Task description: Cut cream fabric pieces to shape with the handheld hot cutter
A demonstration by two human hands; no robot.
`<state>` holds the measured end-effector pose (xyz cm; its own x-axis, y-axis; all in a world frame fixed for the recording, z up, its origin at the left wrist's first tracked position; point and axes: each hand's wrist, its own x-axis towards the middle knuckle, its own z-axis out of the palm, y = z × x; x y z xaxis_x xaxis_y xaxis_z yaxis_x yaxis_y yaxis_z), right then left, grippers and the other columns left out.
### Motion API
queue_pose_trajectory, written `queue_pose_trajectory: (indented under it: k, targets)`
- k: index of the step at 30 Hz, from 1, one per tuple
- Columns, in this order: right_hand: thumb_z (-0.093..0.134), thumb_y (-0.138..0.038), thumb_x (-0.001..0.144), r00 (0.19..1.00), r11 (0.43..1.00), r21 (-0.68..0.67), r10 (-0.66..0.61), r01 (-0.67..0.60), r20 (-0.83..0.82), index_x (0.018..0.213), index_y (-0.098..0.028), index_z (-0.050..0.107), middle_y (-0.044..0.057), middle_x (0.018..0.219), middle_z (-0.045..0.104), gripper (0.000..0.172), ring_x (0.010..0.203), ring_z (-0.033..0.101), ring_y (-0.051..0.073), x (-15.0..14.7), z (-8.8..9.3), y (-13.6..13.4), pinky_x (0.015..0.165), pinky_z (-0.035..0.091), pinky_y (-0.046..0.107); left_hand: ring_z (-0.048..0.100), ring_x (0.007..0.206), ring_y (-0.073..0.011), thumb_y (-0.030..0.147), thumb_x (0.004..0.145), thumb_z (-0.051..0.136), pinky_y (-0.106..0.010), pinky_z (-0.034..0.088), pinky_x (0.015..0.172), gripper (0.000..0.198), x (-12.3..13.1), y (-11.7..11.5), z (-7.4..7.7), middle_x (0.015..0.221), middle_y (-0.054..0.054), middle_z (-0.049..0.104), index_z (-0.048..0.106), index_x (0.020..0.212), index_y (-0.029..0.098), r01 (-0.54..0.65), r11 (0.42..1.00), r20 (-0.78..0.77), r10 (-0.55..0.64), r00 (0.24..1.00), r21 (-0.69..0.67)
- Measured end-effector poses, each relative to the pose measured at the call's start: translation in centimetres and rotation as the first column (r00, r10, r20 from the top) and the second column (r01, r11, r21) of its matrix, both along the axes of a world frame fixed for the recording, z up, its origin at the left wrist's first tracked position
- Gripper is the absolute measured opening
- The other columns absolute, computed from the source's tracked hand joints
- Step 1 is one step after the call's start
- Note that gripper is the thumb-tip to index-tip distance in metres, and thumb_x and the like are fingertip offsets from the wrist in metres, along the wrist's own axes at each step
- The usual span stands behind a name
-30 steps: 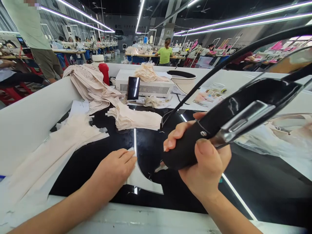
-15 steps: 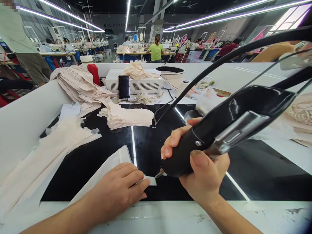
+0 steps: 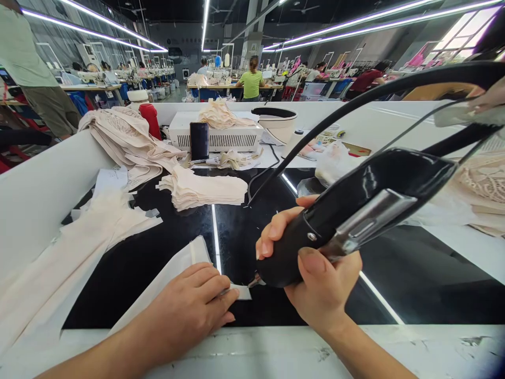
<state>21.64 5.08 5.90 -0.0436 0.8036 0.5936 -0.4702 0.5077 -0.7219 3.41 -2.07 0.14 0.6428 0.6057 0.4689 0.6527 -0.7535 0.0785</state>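
Note:
My right hand is wrapped around a black handheld power tool with a metal lever on its side and a cable at its rear. Its small metal tip points down-left, near the far edge of a narrow strip end; contact is hard to tell. That end belongs to a white fabric piece lying on the black mat. My left hand presses the fabric down with closed fingers and hides part of it. The thumb shows at the near side.
Stacked cream fabric pieces lie ahead, with more cream fabric at left. Behind stand a white vented box, a phone and a round container. A black cable arcs over the right side. Plastic bags sit at right.
The tool and my right hand have shifted slightly left, with the tool's rear a little lower. My left hand keeps its place on the fabric.

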Motion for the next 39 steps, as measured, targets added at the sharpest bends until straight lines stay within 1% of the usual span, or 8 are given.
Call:
queue_pose_trajectory:
  k: [6,9,17,23,30,39]
  targets:
    - [0.086,-0.045,0.084,1.0,1.0,-0.002,-0.013,0.013,0.022,0.116,-0.028,0.066,-0.003,0.079,0.067,0.042,0.054,0.063,0.015,0.02,0.11,-0.07,0.048,0.054,0.03,0.069,0.089,-0.0209,0.027,0.112,0.046,-0.037,0.061,0.091,0.025,0.08,-0.04,0.12,0.098,-0.006,0.07,0.066,0.115,0.012,0.001,1.0,0.015,-0.001,1.0,0.015]
    - [0.085,-0.045,0.085,0.999,1.0,0.008,-0.013,0.013,0.029,0.117,-0.029,0.065,-0.003,0.08,0.066,0.041,0.053,0.063,0.015,0.0,0.09,-0.09,0.047,0.054,0.03,0.069,0.09,-0.0212,0.028,0.112,0.047,-0.037,0.061,0.091,0.025,0.1,-0.01,0.21,0.099,-0.006,0.07,0.066,0.116,0.013,-0.001,1.0,0.005,0.001,1.0,0.003]
    - [0.086,-0.044,0.084,1.0,1.0,0.007,0.003,-0.003,0.024,0.116,-0.028,0.065,-0.003,0.079,0.067,0.042,0.053,0.063,0.015,-0.03,0.18,-0.05,0.046,0.053,0.029,0.068,0.092,-0.0225,0.028,0.11,0.051,-0.041,0.061,0.092,0.023,-0.14,-0.18,0.37,0.102,-0.006,0.07,0.066,0.115,0.012,-0.005,0.999,-0.01,0.005,1.0,-0.041]
    - [0.084,-0.042,0.086,0.999,1.0,0.018,-0.008,0.008,0.035,0.117,-0.028,0.064,-0.003,0.081,0.068,0.04,0.054,0.063,0.014,-0.05,0.19,-0.17,0.047,0.053,0.028,0.068,0.093,-0.0233,0.027,0.109,0.055,-0.041,0.062,0.091,0.02,-0.34,-0.17,0.26,0.103,-0.007,0.069,0.066,0.117,0.012,0.004,0.999,-0.014,-0.005,1.0,-0.053]
    - [0.084,-0.045,0.084,0.999,0.999,-0.002,-0.052,0.052,0.01,0.116,-0.029,0.065,-0.002,0.078,0.068,0.04,0.051,0.061,0.017,-0.36,0.36,-0.15,0.045,0.052,0.032,0.067,0.093,-0.0235,0.025,0.108,0.056,-0.04,0.062,0.088,0.019,-0.72,-0.12,-0.16,0.103,-0.007,0.07,0.066,0.116,0.011,0.011,0.999,-0.016,-0.012,1.0,-0.039]
    - [0.083,-0.043,0.087,0.999,1.0,0.011,-0.02,0.02,0.029,0.117,-0.029,0.064,-0.003,0.079,0.067,0.038,0.053,0.061,0.016,-0.18,0.06,-0.16,0.046,0.052,0.031,0.067,0.094,-0.0242,0.026,0.107,0.059,-0.04,0.062,0.086,0.019,-0.32,-0.01,-0.02,0.102,-0.007,0.07,0.066,0.117,0.011,0.006,1.0,-0.022,-0.007,1.0,-0.027]
